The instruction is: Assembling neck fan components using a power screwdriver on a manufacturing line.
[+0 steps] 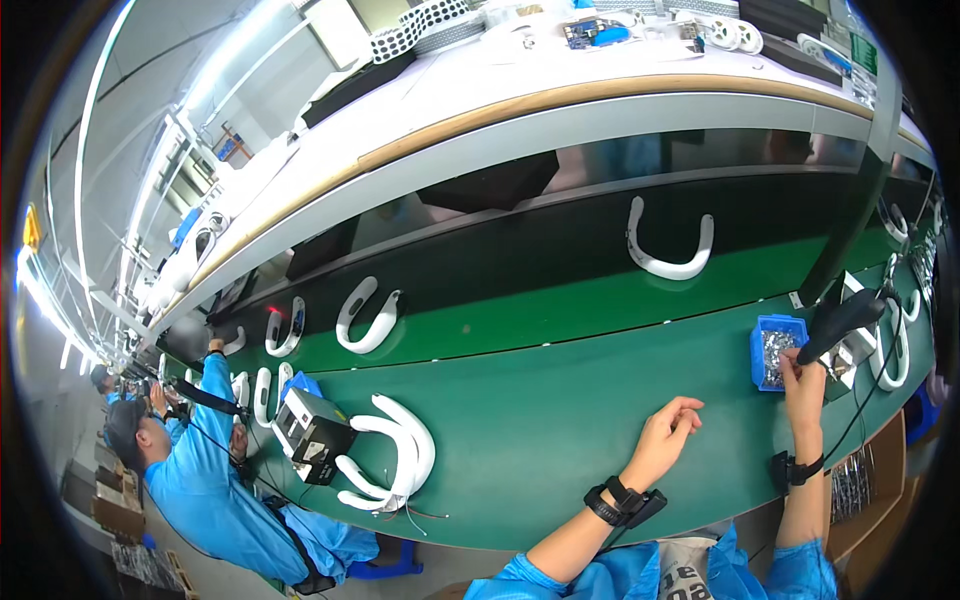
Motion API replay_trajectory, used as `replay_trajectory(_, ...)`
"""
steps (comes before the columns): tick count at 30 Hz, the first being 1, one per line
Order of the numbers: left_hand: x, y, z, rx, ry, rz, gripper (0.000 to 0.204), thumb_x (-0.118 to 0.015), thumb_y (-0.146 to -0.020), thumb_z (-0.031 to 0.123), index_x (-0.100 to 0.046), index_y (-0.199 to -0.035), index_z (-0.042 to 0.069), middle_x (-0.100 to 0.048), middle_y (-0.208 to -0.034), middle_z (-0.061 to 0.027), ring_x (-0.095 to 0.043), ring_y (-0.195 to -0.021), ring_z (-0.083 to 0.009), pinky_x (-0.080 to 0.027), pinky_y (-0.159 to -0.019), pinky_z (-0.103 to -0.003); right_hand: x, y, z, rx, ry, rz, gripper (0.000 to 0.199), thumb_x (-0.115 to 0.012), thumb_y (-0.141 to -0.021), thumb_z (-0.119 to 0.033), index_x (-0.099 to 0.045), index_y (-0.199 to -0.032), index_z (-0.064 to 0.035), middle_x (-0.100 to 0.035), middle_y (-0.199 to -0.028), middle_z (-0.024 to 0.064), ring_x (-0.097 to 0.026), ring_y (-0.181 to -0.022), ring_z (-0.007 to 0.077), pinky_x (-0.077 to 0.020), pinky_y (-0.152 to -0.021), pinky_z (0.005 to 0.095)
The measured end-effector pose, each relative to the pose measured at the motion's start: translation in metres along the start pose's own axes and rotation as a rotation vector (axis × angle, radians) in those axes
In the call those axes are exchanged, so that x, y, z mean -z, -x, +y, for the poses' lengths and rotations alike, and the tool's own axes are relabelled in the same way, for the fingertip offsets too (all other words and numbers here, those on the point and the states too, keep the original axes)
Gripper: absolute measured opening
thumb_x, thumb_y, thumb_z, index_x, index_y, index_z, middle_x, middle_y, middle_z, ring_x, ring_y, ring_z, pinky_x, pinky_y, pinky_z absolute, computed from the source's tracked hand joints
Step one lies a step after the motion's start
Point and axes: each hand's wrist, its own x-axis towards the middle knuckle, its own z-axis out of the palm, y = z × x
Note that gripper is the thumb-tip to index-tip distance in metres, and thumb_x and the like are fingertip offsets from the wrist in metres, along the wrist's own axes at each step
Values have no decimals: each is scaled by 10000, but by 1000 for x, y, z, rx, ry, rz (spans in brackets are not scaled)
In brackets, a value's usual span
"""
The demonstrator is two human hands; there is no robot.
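Observation:
My left hand is over the green bench, fingers loosely curled and a little apart, with nothing visible in it. At the right, my right hand reaches to the near right edge of a small blue bin holding many small shiny metal parts. Its fingertips are drawn together there, and whatever they pinch is too small or hidden to make out. A black tool with a rounded body and a cable stands just above and beside that hand, partly covering it.
White U-shaped parts lie on the green and black belt beyond the bench. More white curved parts are stacked near a boxy device at left. A co-worker in blue sits farther left. A post rises behind the bin.

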Motion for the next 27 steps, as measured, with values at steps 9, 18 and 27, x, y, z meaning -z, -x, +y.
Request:
replay_trajectory(9,5,0,-7,-31,58,7,245,-518,-1115,121,-653,-1284,4,-687,-967,-37,-638,-916,-123,-537,-876,-282,16,43,16,-142,-272,33,116,-623,-1071,-79,-687,-1107,10,-689,-859,27,-598,-740,92,-440,-625,254)
replay_trajectory(18,4,-2,5,-9,31,26,246,-518,-1135,160,-652,-1281,14,-685,-973,-32,-645,-921,-116,-542,-858,-282,-28,96,-59,-363,-620,-285,107,-641,-1066,-109,-651,-1017,-14,-748,-854,89,-711,-727,118,-481,-561,218)
replay_trajectory(27,39,-7,9,-91,85,230,248,-460,-1170,195,-613,-1132,4,-632,-889,-29,-614,-824,-104,-528,-765,-281,-122,31,-100,-188,-734,-834,140,-624,-1085,-145,-611,-997,-37,-697,-769,52,-641,-641,98,-437,-526,220)
